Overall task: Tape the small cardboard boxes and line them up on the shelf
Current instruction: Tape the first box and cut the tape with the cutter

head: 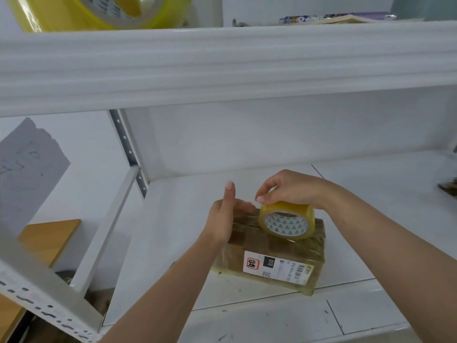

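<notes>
A small cardboard box [272, 253] with a white shipping label lies on the white shelf [173, 243], wrapped in clear tape. A yellow tape roll [286, 220] stands tilted on the box's top. My right hand [294, 189] grips the roll from above, fingers curled over its rim. My left hand [225, 219] rests against the box's far left corner with the thumb raised; its fingers lie across the top edge, and whether they pinch a tape end I cannot tell.
The shelf above [222, 65] hangs low over the work area and carries a large pack of yellow tape rolls [99, 11]. A perforated metal upright [128, 149] stands at the left. A brown object [447, 188] shows at the right edge.
</notes>
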{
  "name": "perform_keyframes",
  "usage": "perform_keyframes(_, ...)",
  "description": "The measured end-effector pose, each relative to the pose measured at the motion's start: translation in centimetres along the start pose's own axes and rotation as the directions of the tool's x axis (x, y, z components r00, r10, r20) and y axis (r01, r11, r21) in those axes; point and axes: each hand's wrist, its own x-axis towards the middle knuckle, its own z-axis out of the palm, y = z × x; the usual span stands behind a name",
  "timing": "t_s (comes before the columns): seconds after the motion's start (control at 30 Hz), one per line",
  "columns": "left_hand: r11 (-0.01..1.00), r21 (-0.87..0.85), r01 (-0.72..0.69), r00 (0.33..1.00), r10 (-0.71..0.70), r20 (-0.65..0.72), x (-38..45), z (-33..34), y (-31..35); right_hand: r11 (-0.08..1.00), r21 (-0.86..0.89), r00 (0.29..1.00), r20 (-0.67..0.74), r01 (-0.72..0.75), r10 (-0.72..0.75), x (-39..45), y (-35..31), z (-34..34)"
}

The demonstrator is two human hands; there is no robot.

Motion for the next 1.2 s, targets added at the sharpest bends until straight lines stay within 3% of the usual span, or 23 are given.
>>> perform_keyframes(0.13, 0.994, 0.091, -0.058, 0.998, 0.061, -0.028, 0.3, 0.3, 0.3, 0.999, -0.017, 0.999, -0.027, -0.033, 0.033, 0.3, -0.3, 0.5)
perform_keyframes(0.23, 0.994, 0.052, -0.095, 0.992, 0.099, -0.074, 1.0, 0.5, 0.0, 0.998, 0.000, 0.998, -0.005, -0.058, 0.058, -0.2, -0.6, -0.1)
perform_keyframes(0.43, 0.996, 0.047, -0.072, 0.974, 0.081, -0.212, 1.5, -1.0, -1.7, 0.935, 0.342, 0.976, 0.218, -0.097, 0.021, -1.3, 0.4, -1.0)
perform_keyframes(0.53, 0.998, -0.040, -0.040, 0.972, 0.029, -0.234, 1.9, -2.0, -1.9, 0.956, 0.287, 0.992, 0.122, -0.060, 0.026, -1.1, 0.0, -0.7)
perform_keyframes(0.63, 0.984, -0.180, -0.007, 0.961, -0.043, -0.274, 2.3, -3.6, -2.2, 0.994, 0.076, 0.996, -0.024, -0.083, 0.085, -1.1, 0.1, -0.6)
perform_keyframes(0.7, 0.988, -0.152, -0.022, 0.948, -0.027, -0.316, 2.1, -4.4, -2.8, 0.995, 0.030, 0.994, -0.044, -0.095, 0.096, -1.2, 0.4, -0.1)
perform_keyframes(0.8, 0.999, -0.051, 0.001, 0.934, -0.019, -0.358, 1.7, -5.2, -3.8, 0.996, 0.073, 0.995, -0.080, -0.048, 0.053, -1.0, 0.6, 0.6)
perform_keyframes(1.07, 0.955, -0.291, 0.058, 0.935, -0.155, -0.321, 1.8, -6.7, -5.0, 0.984, 0.173, 0.978, -0.209, 0.048, -0.011, -0.1, -0.7, 3.0)
perform_keyframes(1.2, 0.955, -0.282, 0.089, 0.931, -0.180, -0.317, 2.1, -7.4, -5.9, 0.987, 0.151, 0.965, -0.262, 0.057, -0.016, 0.7, -1.2, 3.8)
